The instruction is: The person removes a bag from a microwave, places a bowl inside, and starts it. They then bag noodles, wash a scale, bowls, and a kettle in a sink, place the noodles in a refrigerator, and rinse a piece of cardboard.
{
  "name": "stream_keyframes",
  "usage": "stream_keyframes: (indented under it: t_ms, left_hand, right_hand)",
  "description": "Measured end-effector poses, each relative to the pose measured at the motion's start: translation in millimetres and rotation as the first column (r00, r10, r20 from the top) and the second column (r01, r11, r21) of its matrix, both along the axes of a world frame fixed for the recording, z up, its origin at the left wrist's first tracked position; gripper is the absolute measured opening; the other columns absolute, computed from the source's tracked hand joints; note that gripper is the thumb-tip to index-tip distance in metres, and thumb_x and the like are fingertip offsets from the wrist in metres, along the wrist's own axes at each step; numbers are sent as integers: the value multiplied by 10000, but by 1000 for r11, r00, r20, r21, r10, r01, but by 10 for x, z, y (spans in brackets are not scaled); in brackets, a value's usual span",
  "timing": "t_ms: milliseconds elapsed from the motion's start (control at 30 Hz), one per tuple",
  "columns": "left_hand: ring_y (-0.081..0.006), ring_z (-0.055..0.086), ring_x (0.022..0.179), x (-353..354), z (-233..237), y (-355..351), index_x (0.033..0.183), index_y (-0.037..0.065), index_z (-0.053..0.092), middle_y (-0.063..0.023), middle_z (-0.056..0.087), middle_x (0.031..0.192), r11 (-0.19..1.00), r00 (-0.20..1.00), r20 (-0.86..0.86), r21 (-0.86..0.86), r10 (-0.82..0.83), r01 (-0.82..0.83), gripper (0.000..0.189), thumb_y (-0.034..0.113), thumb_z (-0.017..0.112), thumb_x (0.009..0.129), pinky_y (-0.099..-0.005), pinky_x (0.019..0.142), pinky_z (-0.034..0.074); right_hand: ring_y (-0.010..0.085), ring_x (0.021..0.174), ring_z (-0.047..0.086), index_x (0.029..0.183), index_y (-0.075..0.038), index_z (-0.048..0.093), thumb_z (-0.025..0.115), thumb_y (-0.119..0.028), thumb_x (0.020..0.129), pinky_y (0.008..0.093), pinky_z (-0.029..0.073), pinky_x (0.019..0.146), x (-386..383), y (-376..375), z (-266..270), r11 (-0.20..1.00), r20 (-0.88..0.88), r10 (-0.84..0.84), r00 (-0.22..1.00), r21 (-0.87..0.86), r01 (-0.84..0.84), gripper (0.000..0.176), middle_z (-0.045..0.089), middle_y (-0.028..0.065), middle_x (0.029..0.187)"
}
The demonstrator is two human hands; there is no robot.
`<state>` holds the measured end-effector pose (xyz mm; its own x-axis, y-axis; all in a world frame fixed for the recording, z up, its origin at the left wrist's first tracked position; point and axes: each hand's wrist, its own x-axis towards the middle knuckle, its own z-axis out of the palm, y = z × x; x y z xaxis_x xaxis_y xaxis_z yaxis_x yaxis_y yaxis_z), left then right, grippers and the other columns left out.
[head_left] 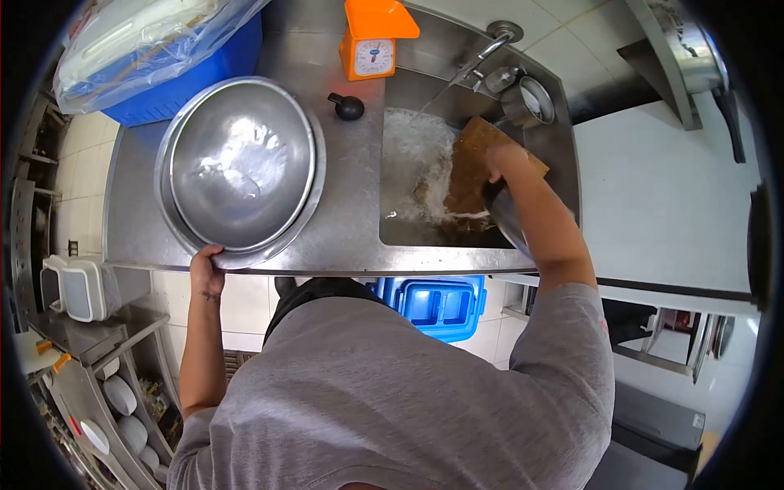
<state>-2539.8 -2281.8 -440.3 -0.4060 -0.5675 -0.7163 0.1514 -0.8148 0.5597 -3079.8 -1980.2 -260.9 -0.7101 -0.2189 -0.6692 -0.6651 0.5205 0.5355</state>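
Observation:
My left hand [207, 271] grips the near rim of a wide metal bowl [241, 167] on the steel counter, thumb over the edge. Another slightly larger metal basin [320, 155] shows beneath it. In the sink [392, 233], my right hand [508, 162] is closed and a little blurred, at the dark upper edge of a rounded metal vessel [508, 214]. My forearm hides part of that vessel. A brown board [474, 159] leans in the sink just beyond. Water runs from the faucet [490, 47] into foamy water [416, 135].
An orange scale [374, 57] and a small black round object [349, 108] stand behind the bowl. A blue crate [188, 77] with plastic sheeting is back left. Metal containers [527, 102] sit at the sink's far corner. Blue tubs [437, 306] lie below the counter.

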Motion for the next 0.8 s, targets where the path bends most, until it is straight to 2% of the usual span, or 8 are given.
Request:
stream_keyframes:
  t_ms: [133, 267, 333, 400, 600, 667, 733, 800]
  left_hand:
    - [-221, 595, 885, 403, -109, -287, 940, 3, 581, -94, 615, 950, 1000, 1000, 0, -3, 11, -11, 177, 26, 559, 765, -368, 862, 492]
    - [-206, 575, 935, 253, 548, -79, 1163, 73, 525, -67, 576, 1106, 975, 982, -58, -127, 178, -184, 450, 411, 608, 877, -336, 813, 486]
    - [-214, 559, 973, 261, 595, 237, 1228, 126, 492, -56, 553, 1118, 987, 995, -102, -157, 12, -28, 595, 592, 531, 860, -380, 855, 446]
    - [-226, 560, 976, 204, 706, 496, 1249, 124, 470, -65, 590, 1041, 945, 942, -78, -35, -326, 324, 622, 621, 459, 874, -410, 854, 438]
    - [-202, 614, 855, -389, 916, 752, 1239, 42, 502, -108, 621, 1037, 768, 788, 145, -177, -598, 615, 486, 414, 506, 926, -336, 773, 492]
    - [-192, 621, 845, -558, 875, 758, 1232, 30, 513, -121, 619, 1056, 713, 735, 226, -181, -640, 677, 436, 339, 531, 925, -320, 752, 502]
    - [-196, 626, 847, -658, 818, 772, 1233, 30, 510, -123, 618, 1058, 679, 693, 270, -160, -668, 717, 428, 326, 535, 925, -322, 757, 500]
    - [-202, 635, 837, -768, 782, 820, 1219, 32, 513, -125, 620, 1060, 683, 668, 350, -99, -656, 723, 410, 316, 531, 925, -319, 751, 498]
  right_hand:
    - [260, 709, 650, 1023, -47, 649, 810, -203, 673, 411, 511, 675, 655, -217, 656, 773, 184, -288, 940, -535, 342, 416, 672, 133, 802]
    - [296, 654, 613, 931, -30, 626, 807, -262, 680, 372, 483, 607, 1204, -277, 206, 83, 83, -44, 996, -993, 86, 387, 634, 155, 741]
    - [301, 639, 598, 910, -22, 600, 822, -293, 659, 382, 475, 608, 1564, -498, -58, 21, 252, -173, 952, -966, 259, 431, 603, 158, 701]
    - [311, 621, 589, 889, -23, 588, 825, -306, 657, 386, 464, 590, 1804, -703, -453, -260, 212, -90, 973, -948, 182, 436, 586, 166, 682]
    - [309, 1018, 573, 1131, -18, 544, 835, -321, 647, 376, 457, 871, 1757, -771, -747, -287, 413, 122, 902, -855, 431, 641, 594, 184, 1093]
    - [317, 1222, 442, 1282, -12, 449, 847, -319, 629, 391, 370, 1013, 1241, -326, -970, -446, 363, -46, 931, -841, 306, 824, 475, 198, 1293]
    - [270, 1154, 496, 1300, -36, 437, 794, -153, 685, 381, 411, 970, 339, 431, -1361, -352, 171, -463, 870, -936, -3, 721, 497, 163, 1263]
    - [318, 920, 614, 1188, -21, 508, 789, -126, 658, 411, 494, 798, -609, 1452, -1840, -53, -84, -717, 692, -983, -175, 609, 628, 167, 1035]
